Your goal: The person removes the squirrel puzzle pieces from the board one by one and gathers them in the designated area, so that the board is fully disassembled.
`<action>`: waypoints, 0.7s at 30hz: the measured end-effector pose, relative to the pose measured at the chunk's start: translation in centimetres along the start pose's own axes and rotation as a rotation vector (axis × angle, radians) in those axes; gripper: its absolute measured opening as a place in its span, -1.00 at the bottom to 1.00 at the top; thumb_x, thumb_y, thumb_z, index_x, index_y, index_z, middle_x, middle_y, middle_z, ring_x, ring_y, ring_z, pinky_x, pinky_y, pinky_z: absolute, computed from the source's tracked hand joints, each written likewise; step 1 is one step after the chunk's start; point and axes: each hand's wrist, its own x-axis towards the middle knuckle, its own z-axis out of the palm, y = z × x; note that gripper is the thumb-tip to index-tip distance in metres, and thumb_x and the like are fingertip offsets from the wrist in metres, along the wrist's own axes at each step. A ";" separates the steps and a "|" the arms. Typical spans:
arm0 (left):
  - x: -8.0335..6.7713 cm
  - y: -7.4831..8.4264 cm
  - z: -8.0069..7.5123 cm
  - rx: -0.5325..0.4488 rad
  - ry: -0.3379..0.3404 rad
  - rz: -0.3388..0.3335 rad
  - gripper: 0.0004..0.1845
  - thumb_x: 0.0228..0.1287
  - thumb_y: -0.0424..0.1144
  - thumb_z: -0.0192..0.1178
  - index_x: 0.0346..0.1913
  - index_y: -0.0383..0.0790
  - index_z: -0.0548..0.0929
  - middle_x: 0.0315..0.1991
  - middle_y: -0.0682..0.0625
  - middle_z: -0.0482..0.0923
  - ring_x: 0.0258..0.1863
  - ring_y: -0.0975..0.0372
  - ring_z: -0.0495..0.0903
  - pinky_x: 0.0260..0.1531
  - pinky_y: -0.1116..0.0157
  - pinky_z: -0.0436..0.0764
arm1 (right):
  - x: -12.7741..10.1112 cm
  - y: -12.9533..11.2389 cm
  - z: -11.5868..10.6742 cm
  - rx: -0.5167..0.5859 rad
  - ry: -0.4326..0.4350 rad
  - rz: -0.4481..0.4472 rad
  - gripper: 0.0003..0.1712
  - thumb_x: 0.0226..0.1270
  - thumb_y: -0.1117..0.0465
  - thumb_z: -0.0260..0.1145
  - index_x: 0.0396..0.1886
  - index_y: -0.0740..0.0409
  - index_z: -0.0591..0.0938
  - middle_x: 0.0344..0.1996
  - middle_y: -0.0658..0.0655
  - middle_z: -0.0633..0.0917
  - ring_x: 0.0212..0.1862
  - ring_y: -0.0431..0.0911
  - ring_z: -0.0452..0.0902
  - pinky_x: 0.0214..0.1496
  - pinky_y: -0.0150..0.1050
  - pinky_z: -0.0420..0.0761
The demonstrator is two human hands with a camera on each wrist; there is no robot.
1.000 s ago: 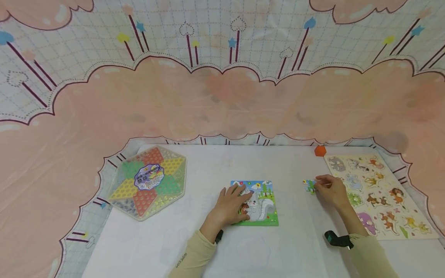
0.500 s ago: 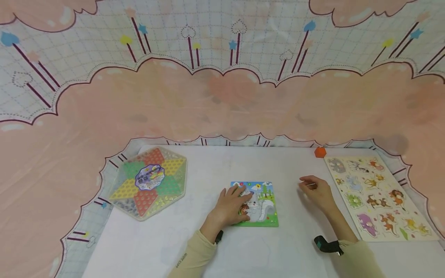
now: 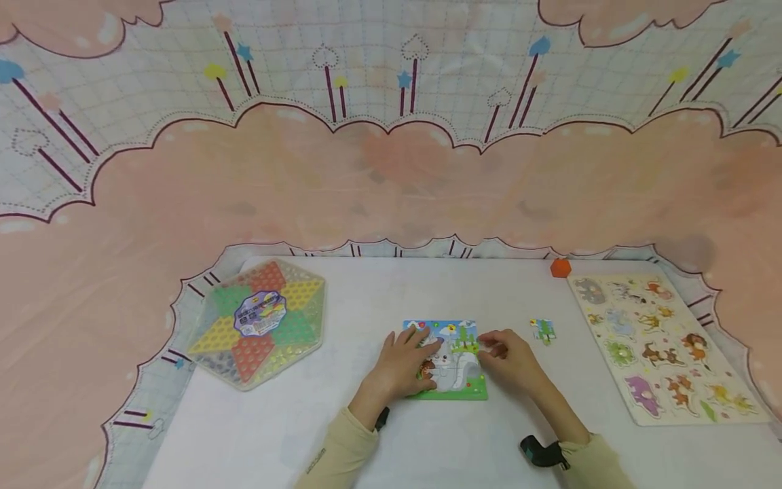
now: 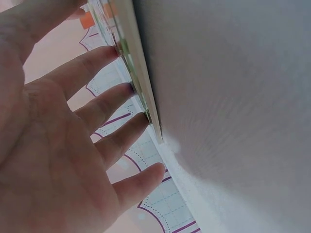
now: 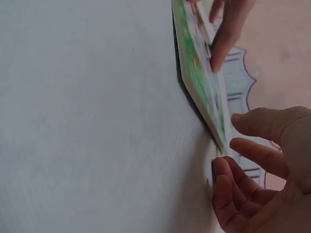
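Note:
A small square jigsaw puzzle with a white squirrel, trees and a green border lies flat on the white table. My left hand rests over its left part, fingers spread, and hides much of the picture there. In the left wrist view the fingertips meet the puzzle's face. My right hand is at the puzzle's right edge, fingers bent, with thumb and forefinger apart and nothing between them in the right wrist view. One loose jigsaw piece, blue and green, lies to the right of that hand.
A hexagonal Chinese checkers set lies at the left. On the right is a wooden animal peg puzzle board. Near its back corner sits an orange block. A patterned cloth rises behind the table.
My right hand has moved left from the loose piece to the puzzle's right edge, and the piece now shows uncovered on the table. The left hand has stayed on the puzzle.

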 end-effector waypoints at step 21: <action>-0.3 -0.2 0.1 0.011 0.005 0.006 -0.22 0.15 0.15 0.37 0.43 0.05 0.41 0.48 -0.05 0.21 0.47 -0.02 0.13 0.33 -0.18 0.20 | 0.0 -1.6 1.4 -0.101 -0.060 0.018 -0.65 0.08 0.31 0.54 -0.09 0.23 0.73 -0.25 0.11 0.47 -0.33 -0.13 0.37 -0.34 -0.32 0.37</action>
